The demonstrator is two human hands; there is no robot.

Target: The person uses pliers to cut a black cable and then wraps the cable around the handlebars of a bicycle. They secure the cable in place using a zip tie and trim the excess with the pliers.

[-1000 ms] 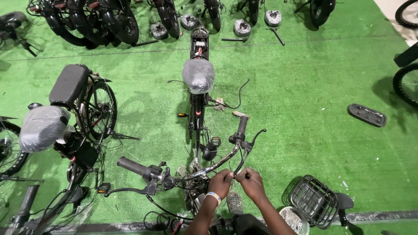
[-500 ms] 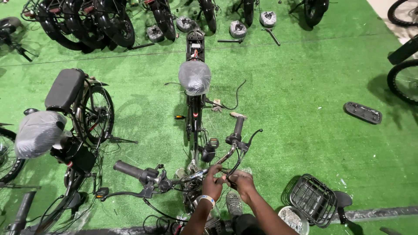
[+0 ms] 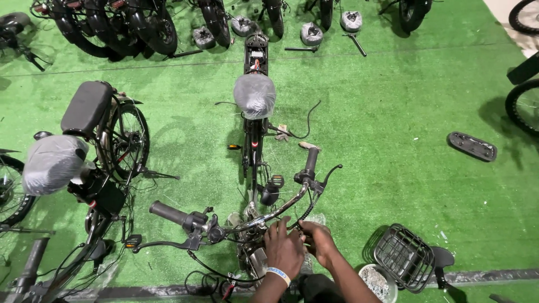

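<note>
A black bicycle stands in front of me, its saddle (image 3: 255, 95) wrapped in clear plastic. Its handlebar (image 3: 269, 216) curves across the lower middle, with a black grip (image 3: 167, 213) at the left and another grip (image 3: 311, 160) at the right. My left hand (image 3: 284, 248), with a pale wristband, lies over the stem area at the middle of the bar. My right hand (image 3: 319, 241) is beside it, fingers curled at the black cables under the bar. What the fingers pinch is hidden.
A second bicycle with a wrapped saddle (image 3: 53, 164) and a black box (image 3: 86, 106) stands at the left. A black wire basket (image 3: 404, 257) and a small bowl of parts (image 3: 377, 281) sit at the right. A flat black plate (image 3: 471, 146) lies on the green turf. More bicycles line the far edge.
Both hands have stayed at the middle of the handlebar, shifting slightly. My view has dipped a little, so the bicycle sits a bit higher in the frame.
</note>
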